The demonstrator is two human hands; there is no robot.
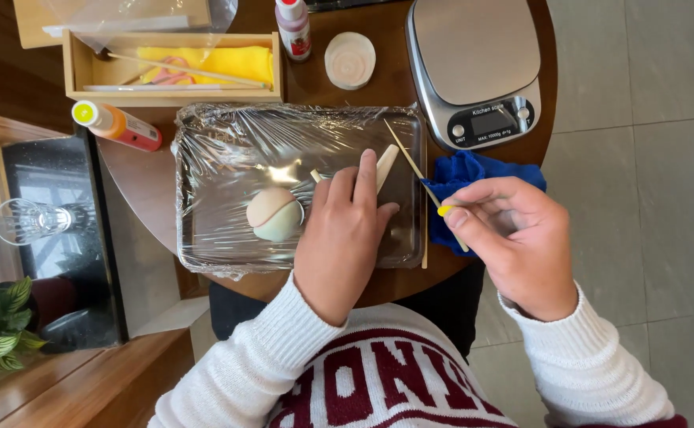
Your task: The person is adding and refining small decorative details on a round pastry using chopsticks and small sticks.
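Observation:
A round dough ball (274, 214), pink on top and pale green below, sits on a tray wrapped in plastic film (220, 143). My left hand (345, 238) rests on the tray just right of the ball, fingers closed around a pale wooden shaping tool (386, 165). My right hand (513, 238) is off the tray's right edge and pinches a thin wooden stick (410, 158) with a small yellow bit (444, 211) at the fingertips. The stick slants up and left over the tray's corner.
A wooden box (77, 71) with a yellow cloth and tools stands behind the tray. Beside it lie an orange bottle (117, 125), a red bottle (293, 28) and a small round dish (350, 59). A kitchen scale (474, 67) and a blue cloth (474, 170) sit right.

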